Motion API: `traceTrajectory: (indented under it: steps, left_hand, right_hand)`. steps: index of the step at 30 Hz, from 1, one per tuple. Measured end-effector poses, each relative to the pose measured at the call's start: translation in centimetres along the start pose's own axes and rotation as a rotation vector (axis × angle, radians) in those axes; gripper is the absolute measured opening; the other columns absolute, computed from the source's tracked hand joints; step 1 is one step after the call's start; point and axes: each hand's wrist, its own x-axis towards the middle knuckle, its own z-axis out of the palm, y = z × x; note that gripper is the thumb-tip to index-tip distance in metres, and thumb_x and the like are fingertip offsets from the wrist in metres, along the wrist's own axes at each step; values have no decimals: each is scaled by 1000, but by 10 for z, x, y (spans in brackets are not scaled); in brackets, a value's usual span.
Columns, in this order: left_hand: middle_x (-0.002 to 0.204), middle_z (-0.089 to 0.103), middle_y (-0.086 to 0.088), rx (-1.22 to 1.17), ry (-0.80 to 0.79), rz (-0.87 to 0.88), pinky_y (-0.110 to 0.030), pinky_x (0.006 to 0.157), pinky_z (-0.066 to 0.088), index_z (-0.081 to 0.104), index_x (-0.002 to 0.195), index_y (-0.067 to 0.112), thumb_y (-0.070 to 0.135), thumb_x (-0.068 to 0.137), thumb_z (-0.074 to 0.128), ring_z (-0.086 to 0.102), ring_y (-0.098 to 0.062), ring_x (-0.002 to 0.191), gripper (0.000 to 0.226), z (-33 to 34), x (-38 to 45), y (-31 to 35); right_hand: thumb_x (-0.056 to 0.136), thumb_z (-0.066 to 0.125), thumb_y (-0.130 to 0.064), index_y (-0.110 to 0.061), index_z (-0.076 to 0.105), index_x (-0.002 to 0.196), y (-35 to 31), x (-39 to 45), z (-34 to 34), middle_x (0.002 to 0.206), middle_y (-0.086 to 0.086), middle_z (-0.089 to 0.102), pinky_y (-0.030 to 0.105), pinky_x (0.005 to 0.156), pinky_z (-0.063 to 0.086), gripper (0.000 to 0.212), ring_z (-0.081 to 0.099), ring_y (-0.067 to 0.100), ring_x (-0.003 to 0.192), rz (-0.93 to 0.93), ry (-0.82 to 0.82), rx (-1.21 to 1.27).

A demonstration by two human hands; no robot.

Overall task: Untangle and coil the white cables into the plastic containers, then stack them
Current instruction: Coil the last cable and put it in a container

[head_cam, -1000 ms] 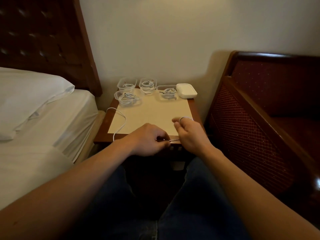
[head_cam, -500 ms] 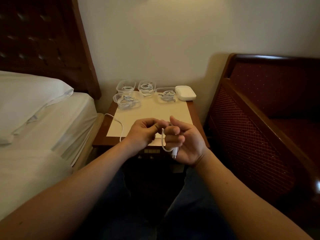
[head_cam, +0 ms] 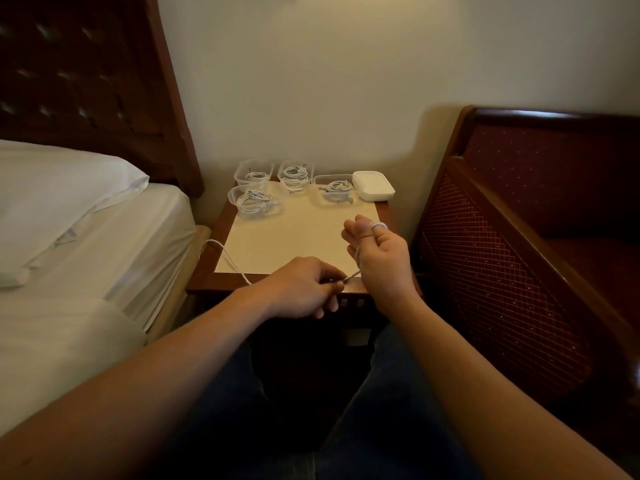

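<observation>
Since a moment ago our hands have parted: our left hand (head_cam: 304, 287) pinches the white cable (head_cam: 227, 256) (taut), looped around our right hand (head_cam: 379, 252) fingers.

A single head-worn wide-angle camera looked forward and down from above the seated person's lap, facing the wall. The desk (head_cam: 298, 237) sat near, at mid-frame, between the bed (head_cam: 86, 237) on the left and a chair (head_cam: 519, 237) on the right; both forearms reached in from the bottom edge.
</observation>
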Motion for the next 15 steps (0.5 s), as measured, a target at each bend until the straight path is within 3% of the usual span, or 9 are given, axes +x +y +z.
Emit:
traceTrajectory:
  steps: [2,3,5,6,9,12,15]
  left_hand:
    - [81,76,0,147,-8,15,-30,69,55,75,100,22,31,103,56,72,-23,74,21,-9,-3,1]
    - [80,75,2,219,-10,47,-28,67,54,76,97,23,34,101,58,72,-20,75,21,-14,-4,2]
    - [83,75,7,315,39,137,-29,72,52,78,95,27,38,98,63,69,-12,80,19,-25,-6,2]
    - [85,75,8,305,85,180,-32,75,52,79,95,27,38,96,65,67,-11,82,18,-30,-6,1]
    - [80,74,9,182,229,272,-35,77,53,79,94,27,36,93,70,66,-10,80,13,-37,-3,-5]
    - [81,73,8,21,334,276,-33,78,52,77,93,27,35,92,70,65,-10,81,11,-35,3,-15]
    - [81,70,-3,-304,376,243,-32,66,46,75,93,15,27,94,68,57,-17,69,14,-24,6,-25]
  right_hand:
    - [107,48,-30,-13,65,126,7,2,-10,139,0,62,27,108,42,31,56,14,129,-201,-25,-594]
    - [107,47,-31,-15,67,118,9,3,-16,134,1,65,30,102,46,28,59,18,124,-258,-67,-853]
    - [107,42,-31,-19,61,94,11,4,-24,104,6,72,36,81,51,27,67,26,99,-182,-207,-1108]
    - [108,38,-32,-17,58,87,12,2,-26,87,8,72,34,70,51,33,70,28,83,-60,-299,-1059]
    - [109,28,-48,-3,63,87,12,-12,-17,56,9,65,25,44,42,61,55,21,40,397,-435,-395]
    - [106,17,-59,-5,60,79,6,-21,-9,44,4,47,22,36,30,74,37,14,30,630,-548,174]
    - [107,23,-45,-6,59,81,-9,-23,-3,48,0,49,22,41,35,59,42,12,34,702,-631,649]
